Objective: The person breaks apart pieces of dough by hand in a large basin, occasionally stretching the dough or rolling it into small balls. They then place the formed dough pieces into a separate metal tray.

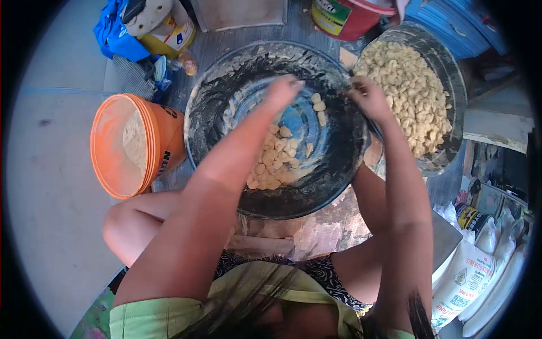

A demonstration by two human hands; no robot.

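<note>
A wide dark basin [316, 195], coated with flour and dough smears, stands in front of my crossed legs. Inside it lies a heap of small flat dough pieces [276, 155], with a few more pieces [319, 107] in a short row to the right. My left hand [285, 90] is over the far part of the basin, its fingers smeared by motion. At the basin's right rim is my right hand [370, 96], fingers curled together; what they hold, if anything, cannot be made out. Beside that hand, a second round tub [456, 85] holds a large pile of dough pieces [409, 96].
An orange bucket [99, 144] with flour-like powder [134, 141] stands left of the basin. Behind are a red bucket [361, 20] and a yellow container [169, 37] beside blue cloth [118, 34]. Flour sacks [466, 277] lie at the lower right.
</note>
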